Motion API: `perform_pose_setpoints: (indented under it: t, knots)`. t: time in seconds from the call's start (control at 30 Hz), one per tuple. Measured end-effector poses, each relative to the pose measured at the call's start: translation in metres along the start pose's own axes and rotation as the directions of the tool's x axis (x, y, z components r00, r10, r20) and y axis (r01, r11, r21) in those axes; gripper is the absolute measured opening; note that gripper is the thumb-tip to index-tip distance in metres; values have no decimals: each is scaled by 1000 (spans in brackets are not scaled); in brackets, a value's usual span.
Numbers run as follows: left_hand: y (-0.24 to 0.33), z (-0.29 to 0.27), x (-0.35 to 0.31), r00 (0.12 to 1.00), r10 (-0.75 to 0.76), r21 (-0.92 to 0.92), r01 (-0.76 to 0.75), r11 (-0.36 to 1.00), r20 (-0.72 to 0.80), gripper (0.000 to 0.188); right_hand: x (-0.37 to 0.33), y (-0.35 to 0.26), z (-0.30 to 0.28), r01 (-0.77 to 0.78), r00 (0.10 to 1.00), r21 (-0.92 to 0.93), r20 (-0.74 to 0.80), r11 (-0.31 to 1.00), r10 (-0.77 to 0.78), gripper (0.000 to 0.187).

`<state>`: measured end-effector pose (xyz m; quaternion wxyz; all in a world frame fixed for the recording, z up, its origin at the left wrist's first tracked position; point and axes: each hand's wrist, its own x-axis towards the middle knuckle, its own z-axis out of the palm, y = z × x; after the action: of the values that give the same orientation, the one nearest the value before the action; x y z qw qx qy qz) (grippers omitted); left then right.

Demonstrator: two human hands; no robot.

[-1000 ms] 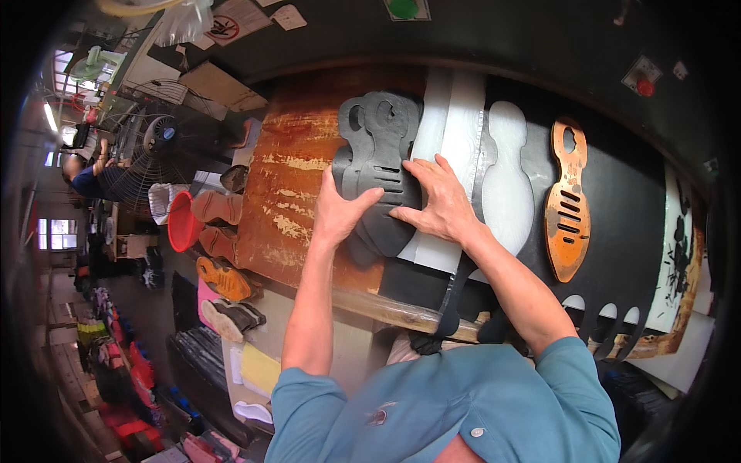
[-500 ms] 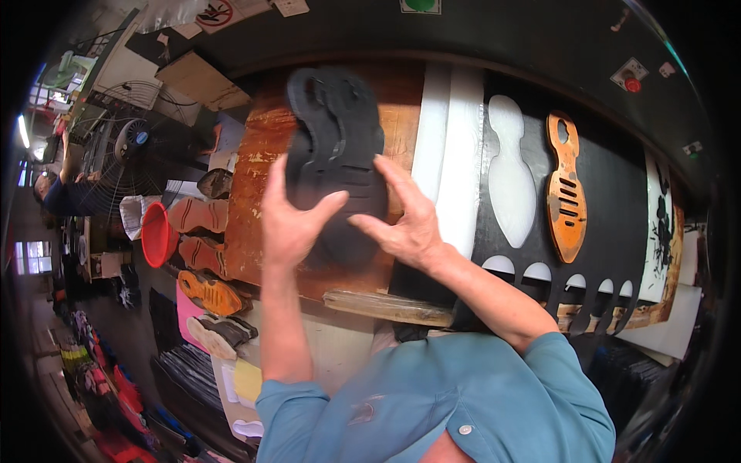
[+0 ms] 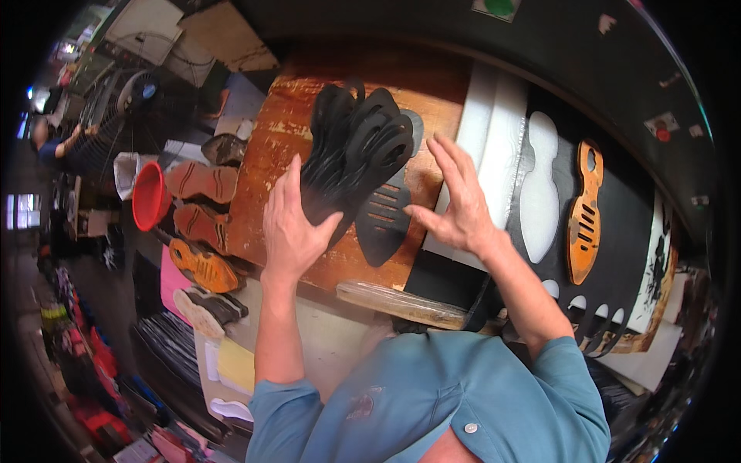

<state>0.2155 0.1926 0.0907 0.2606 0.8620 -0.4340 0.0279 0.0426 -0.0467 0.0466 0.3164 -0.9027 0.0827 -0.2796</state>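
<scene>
Fanned black cut-outs point(image 3: 340, 158), holed ends toward one o'clock, left hand point(image 3: 296, 235) gripping them, right hand point(image 3: 465, 212) spread wide

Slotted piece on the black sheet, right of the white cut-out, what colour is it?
Orange with dark marks; the slotted piece shows best in the head view.

Bright window point(image 3: 22, 212) far left, dark panel point(image 3: 394, 35) beyond worn wooden tabletop point(image 3: 436, 96)
</scene>
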Motion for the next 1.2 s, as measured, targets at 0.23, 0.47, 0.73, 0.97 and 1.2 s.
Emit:
perform_pose_setpoints:
  t: [0.23,0.47,0.73,0.97,1.2]
  knots:
    - [2,1,-8,991,132,-63,-131,989,25,97,89,30,-13,139,961,-35,246,990,-127,124]
    - [11,2,-14,986,132,-39,-129,991,97,105,109,26,-5,282,845,-95,495,955,-200,114]
    - [-2,-16,-7,993,117,-86,-119,989,-31,85,103,18,-11,271,886,14,388,962,-255,83]
    - [-26,-13,-17,997,67,37,-69,997,30,97,84,25,16,225,885,17,414,974,-212,122]
    - [-36,-13,-16,998,34,71,-38,997,59,102,60,34,39,-127,938,148,339,981,70,152]
